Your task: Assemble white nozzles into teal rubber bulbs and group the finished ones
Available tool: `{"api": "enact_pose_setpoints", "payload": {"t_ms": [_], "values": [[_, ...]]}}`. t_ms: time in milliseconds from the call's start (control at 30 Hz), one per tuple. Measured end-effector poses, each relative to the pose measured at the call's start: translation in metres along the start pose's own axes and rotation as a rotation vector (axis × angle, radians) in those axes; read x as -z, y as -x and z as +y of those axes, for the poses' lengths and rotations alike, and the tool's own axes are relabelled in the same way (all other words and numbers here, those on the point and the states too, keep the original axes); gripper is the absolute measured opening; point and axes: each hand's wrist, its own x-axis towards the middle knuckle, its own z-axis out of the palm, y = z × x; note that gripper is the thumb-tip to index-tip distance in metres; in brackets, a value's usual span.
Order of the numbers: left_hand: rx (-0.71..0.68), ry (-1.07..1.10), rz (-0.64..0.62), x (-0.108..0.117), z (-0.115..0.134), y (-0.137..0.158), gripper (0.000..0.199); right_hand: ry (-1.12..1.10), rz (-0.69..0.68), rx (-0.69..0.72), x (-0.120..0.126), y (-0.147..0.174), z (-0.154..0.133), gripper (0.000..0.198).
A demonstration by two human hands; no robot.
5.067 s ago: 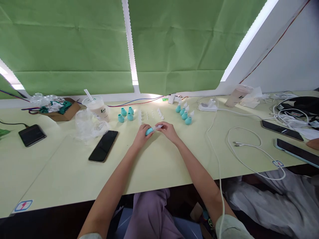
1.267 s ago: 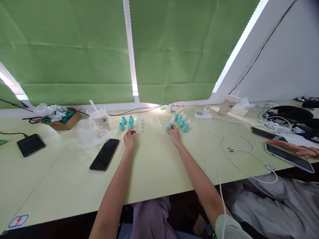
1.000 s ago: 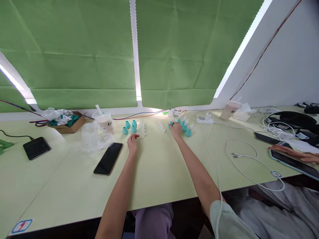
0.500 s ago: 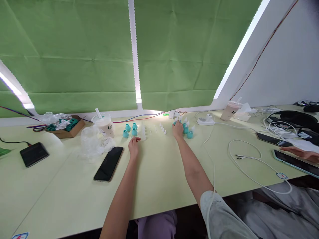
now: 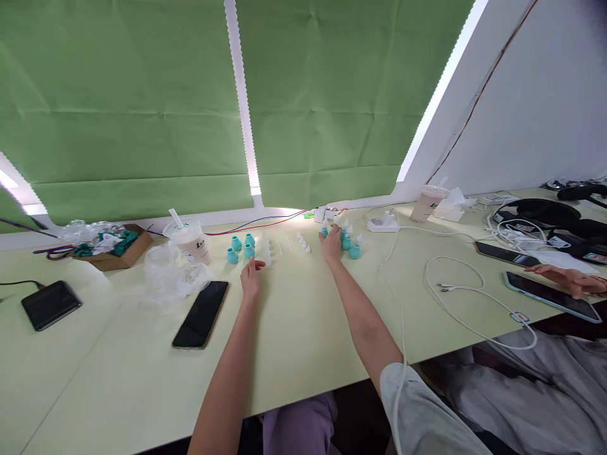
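My left hand rests on the table, fingers loosely apart and pointing right, with nothing visible in them. Just behind it stand several small teal pots with open tops. A row of translucent white pieces lies just beyond my left fingertips. My right hand reaches in at the left side of a second teal group, its fingers spread. By its thumb is a teal pot, partly hidden by the hand. Other teal pots there carry white pointed tips. Between my hands is a row of small white pieces.
A black phone, a plastic bag and a drink cup are left. A cardboard box stands farther left. At right are a power strip, looped white cable, another cup and another person's hand over a phone.
The view has turned slightly right. My right hand's fingers have spread, and a teal pot shows beside its thumb. At far right, another person's hand has moved over the phone.
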Motion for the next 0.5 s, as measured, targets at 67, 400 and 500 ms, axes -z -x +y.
{"api": "enact_pose_setpoints", "payload": {"t_ms": [67, 400, 500], "values": [[-0.009, -0.005, 0.003, 0.0, -0.002, -0.001, 0.056, -0.031, 0.028, 0.019, 0.004, 0.011, -0.005, 0.036], [-0.054, 0.052, 0.05, 0.003, -0.009, -0.003, 0.05, -0.209, -0.07, 0.099, 0.013, 0.071, -0.012, 0.025], [-0.069, 0.062, 0.057, 0.003, -0.009, -0.004, 0.047, -0.2, -0.079, 0.084, 0.014, 0.074, -0.003, 0.025]]}}
